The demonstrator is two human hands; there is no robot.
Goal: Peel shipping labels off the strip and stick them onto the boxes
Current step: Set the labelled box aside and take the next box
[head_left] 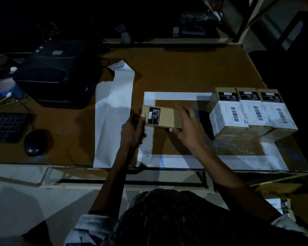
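Boxes: 1 unlabelled (164,118), 3 labelled (252,114) | left hand (132,129), right hand (187,128) grip unlabelled

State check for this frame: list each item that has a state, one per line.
Left hand: grips held box's left end.
Right hand: grips its right end.
Held box: above the table, no white shipping label visible.
Three boxes: side by side, white barcode labels on.
Label strip: trailing from printer across table.

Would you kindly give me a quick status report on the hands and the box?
Left hand and right hand both grip the unlabelled box. Three labelled boxes stand at right. Label strip lies left of it, untouched. Nothing in the way.
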